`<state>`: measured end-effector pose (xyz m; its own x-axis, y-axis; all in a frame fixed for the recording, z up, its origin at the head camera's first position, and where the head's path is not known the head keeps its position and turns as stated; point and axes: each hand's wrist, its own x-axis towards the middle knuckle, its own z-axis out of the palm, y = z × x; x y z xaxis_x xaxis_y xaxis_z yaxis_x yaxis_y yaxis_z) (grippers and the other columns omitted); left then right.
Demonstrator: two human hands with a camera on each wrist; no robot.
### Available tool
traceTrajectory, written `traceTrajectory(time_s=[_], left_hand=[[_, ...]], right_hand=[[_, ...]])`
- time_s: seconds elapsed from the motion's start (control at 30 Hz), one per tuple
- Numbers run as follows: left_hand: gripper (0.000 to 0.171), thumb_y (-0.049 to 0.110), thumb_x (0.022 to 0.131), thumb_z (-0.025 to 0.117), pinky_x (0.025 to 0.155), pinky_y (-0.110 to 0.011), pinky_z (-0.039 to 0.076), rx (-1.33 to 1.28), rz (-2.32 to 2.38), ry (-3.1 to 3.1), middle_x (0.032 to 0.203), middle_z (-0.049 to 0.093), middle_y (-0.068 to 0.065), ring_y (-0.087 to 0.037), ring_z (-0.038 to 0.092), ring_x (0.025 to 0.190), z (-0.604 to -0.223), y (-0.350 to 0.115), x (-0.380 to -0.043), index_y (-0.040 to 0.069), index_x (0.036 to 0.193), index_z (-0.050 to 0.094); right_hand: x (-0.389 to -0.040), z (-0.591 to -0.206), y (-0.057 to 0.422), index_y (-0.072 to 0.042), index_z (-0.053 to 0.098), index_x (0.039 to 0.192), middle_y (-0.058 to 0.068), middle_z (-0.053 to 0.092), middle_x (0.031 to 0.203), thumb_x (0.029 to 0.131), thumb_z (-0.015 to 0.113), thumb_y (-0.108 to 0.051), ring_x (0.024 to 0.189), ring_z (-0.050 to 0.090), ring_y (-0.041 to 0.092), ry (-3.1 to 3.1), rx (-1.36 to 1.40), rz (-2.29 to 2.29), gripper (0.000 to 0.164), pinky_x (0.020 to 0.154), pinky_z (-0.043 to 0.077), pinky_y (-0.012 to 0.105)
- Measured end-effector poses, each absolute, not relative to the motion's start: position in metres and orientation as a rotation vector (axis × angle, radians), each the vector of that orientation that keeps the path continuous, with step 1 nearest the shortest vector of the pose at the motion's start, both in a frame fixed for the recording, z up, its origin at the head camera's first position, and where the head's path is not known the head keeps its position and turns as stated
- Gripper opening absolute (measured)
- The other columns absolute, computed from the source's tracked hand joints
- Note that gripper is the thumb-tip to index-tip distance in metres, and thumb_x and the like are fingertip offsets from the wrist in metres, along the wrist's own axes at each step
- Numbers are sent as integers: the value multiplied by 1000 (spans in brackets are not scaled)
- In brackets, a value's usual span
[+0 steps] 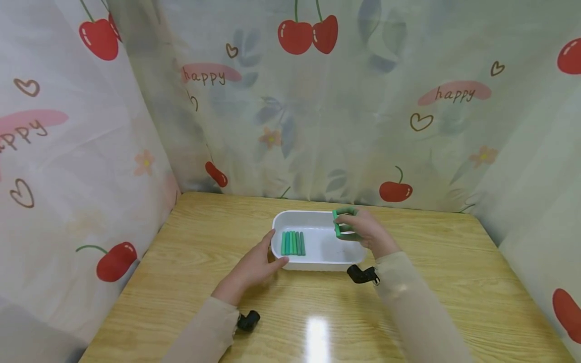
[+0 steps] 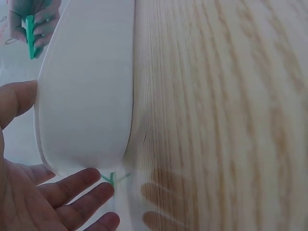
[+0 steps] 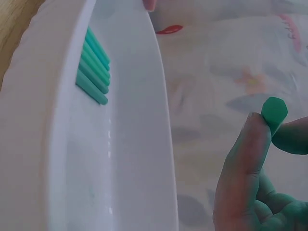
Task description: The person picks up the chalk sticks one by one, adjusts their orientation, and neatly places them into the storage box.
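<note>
A white oblong tray sits on the table. Several green and teal chalk-like sticks lie side by side in its left part. My left hand rests at the tray's left end, thumb and extended fingers touching the wall and rim around the corner. Above the tray's right part, my right hand pinches a bright green chalk-like stick between thumb and fingertips. In the right wrist view, the held stick's end faces the camera, and green colour coats the fingers.
The wooden table reaches back to a printed curtain with cherries and hearts, which also hangs at both sides. Black devices are strapped at the left wrist and the right wrist.
</note>
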<state>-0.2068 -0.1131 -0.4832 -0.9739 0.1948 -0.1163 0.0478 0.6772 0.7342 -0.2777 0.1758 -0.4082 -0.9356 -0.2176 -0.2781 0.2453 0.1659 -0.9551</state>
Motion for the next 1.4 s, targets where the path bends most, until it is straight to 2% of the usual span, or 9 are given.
traceTrajectory(time_s=[0.5,0.8,1.13,1.4], left_hand=[[94,53,92,66,117,-50,28,198,1195,2699,163,27,-7,-28,29,148,-484,-116,-207,18,162,14],[96,57,91,66,117,-50,28,200,1199,2687,163,27,-7,-27,29,148,-485,-116,-208,19,162,14],[96,57,91,66,117,-50,29,202,1191,2688,164,26,-7,-27,29,148,-485,-117,-208,19,162,13],[97,58,91,65,117,-50,28,195,1193,2680,163,27,-7,-27,30,147,-484,-117,-208,19,162,13]], right_hand=[[-296,-434,137,4,53,131,11,58,101,93,64,-6,75,63,17,2069,161,-1833,41,68,60,29],[-302,-454,124,3,58,115,11,58,96,93,63,-4,78,62,20,2061,203,-1783,24,69,59,31],[-304,-467,116,4,59,115,12,63,99,90,63,-2,78,64,21,2165,195,-1661,26,68,58,31],[-303,-478,111,7,57,113,10,60,85,89,64,2,67,60,18,2221,217,-1601,26,63,59,31]])
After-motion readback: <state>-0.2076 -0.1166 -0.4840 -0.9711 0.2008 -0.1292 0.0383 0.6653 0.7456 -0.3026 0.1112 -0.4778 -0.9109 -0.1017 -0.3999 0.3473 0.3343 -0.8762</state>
